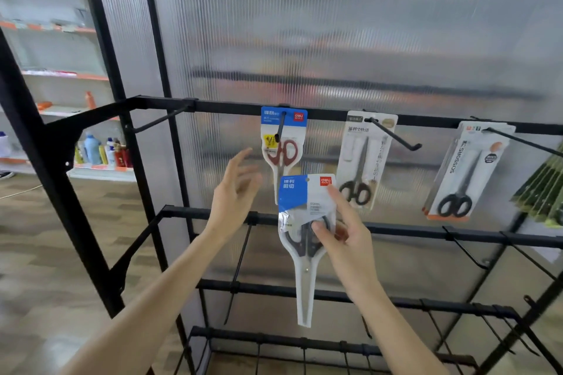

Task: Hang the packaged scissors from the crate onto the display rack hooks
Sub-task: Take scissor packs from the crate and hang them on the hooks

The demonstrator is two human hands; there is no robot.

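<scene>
3 scissor packs hang on rack hooks. Right hand pinches blue-carded scissors pack, thumb in front; left hand spread, empty.

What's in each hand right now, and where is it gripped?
The right hand pinches the blue-carded scissors pack at the handle section, index finger by the card's top corner. The left hand holds nothing.

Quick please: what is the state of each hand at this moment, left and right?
Left hand: open, fingers relaxed, holding nothing, raised near the rack.
Right hand: closed grip on the blue-topped scissors package, thumb pressing its front.
</scene>
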